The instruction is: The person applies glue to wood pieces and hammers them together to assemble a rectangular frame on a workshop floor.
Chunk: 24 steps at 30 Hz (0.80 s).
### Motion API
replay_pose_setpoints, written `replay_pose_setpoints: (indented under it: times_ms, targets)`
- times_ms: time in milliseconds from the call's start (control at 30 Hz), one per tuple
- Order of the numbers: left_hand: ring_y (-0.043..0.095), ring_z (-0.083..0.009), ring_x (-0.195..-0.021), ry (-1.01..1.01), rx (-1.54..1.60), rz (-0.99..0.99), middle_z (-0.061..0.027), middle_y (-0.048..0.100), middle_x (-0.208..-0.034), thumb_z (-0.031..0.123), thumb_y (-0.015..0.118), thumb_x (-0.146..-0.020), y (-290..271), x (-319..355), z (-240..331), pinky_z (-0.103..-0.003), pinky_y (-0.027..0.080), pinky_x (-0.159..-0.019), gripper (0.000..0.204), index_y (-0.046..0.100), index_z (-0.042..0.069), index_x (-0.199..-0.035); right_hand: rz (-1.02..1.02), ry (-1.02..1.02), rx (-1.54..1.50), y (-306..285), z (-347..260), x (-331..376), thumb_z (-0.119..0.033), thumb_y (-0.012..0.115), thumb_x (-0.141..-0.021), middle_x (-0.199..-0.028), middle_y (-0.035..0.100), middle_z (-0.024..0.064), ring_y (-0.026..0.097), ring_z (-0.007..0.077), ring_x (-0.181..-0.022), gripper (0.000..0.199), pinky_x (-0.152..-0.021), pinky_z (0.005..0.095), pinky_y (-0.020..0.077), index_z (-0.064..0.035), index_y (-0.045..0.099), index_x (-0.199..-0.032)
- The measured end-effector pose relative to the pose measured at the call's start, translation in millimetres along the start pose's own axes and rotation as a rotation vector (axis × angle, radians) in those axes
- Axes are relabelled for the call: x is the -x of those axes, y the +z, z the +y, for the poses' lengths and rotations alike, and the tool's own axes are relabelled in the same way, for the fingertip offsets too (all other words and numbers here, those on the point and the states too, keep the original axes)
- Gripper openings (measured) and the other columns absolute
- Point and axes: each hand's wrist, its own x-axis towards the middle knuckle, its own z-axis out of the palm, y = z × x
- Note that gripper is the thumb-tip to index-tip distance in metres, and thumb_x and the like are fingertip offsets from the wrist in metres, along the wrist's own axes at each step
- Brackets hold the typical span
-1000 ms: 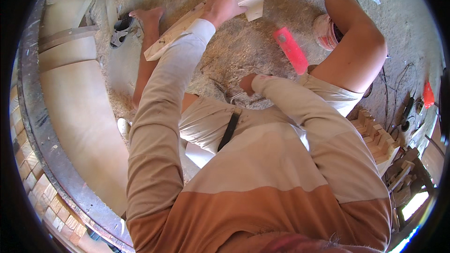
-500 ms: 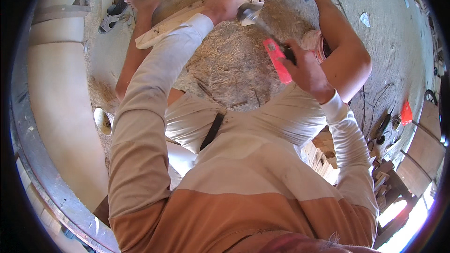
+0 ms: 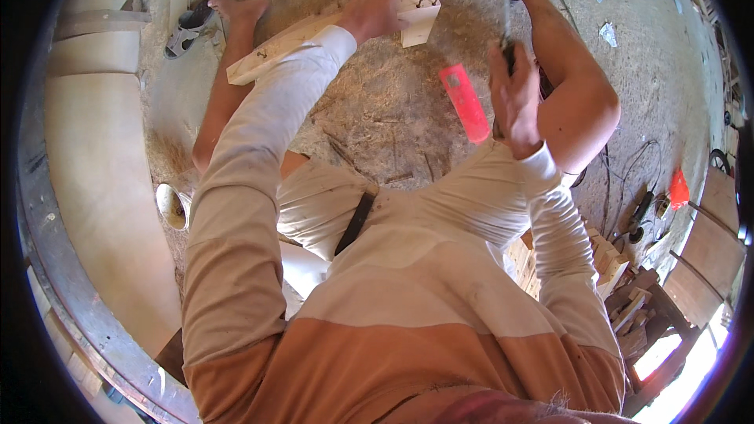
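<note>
Right fingers (image 3: 514, 102) wrapped round raised hammer (image 3: 503, 0); left hand (image 3: 369, 14) presses wooden piece (image 3: 314, 39), its length running leftward, ahead of hammer.

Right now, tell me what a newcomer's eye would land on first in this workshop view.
The right hand, raised at upper right, grips a dark-handled hammer whose head is lifted toward the top edge. Just left of it, a bright red flat plastic tool lies on the sawdust-covered floor. At top centre, the left hand presses on a pale wooden plank beside a bare foot.
</note>
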Motion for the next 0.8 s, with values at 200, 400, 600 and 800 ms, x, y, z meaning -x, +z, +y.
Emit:
replay_pose_setpoints:
  times_ms: [200,400,600,800]
  targets:
    - [0.069,-0.0388,-0.075,0.007,0.145,-0.019,-0.0228,0.07,-0.083,0.048,0.078,-0.077,8.9,2.0,-7.9,-0.048,0.055,-0.072,0.053,0.069,-0.001,-0.095,-0.034,-0.295,0.208,48.2,74.0,62.9,-0.016,0.066,-0.087,-0.086,0.063,0.0228,0.063,0.0382,-0.082,0.029,-0.072,0.0465,0.0474,0.002,0.055,-0.108]
    - [0.07,-0.0393,-0.077,-0.028,-0.023,-0.048,-0.0241,0.07,-0.083,0.05,0.078,-0.077,2.0,-3.0,6.8,-0.047,0.054,-0.071,0.056,0.068,-0.002,-0.094,-0.383,-0.007,0.418,110.3,80.3,48.9,-0.006,0.058,-0.085,-0.105,0.061,0.0282,0.062,0.0473,-0.098,0.027,-0.082,0.0541,0.0481,0.0014,0.052,-0.111]
    - [0.069,-0.0401,-0.079,0.041,0.03,0.064,-0.0246,0.07,-0.085,0.05,0.079,-0.076,12.9,-1.5,-2.0,-0.047,0.054,-0.072,0.056,0.067,-0.002,-0.094,-0.252,0.044,0.457,160.2,92.0,37.6,-0.002,0.057,-0.084,-0.11,0.06,0.0262,0.062,0.0484,-0.097,0.027,-0.084,0.0542,0.0509,0.0017,0.05,-0.11]
    - [0.07,-0.0397,-0.081,-0.055,0.023,-0.002,-0.0245,0.07,-0.086,0.05,0.08,-0.075,8.0,-1.5,3.5,-0.047,0.054,-0.074,0.057,0.067,-0.002,-0.096,-0.162,0.0,0.406,148.3,87.6,34.2,-0.003,0.062,-0.083,-0.112,0.06,0.0253,0.063,0.0476,-0.096,0.03,-0.081,0.0541,0.0513,0.0001,0.049,-0.111]
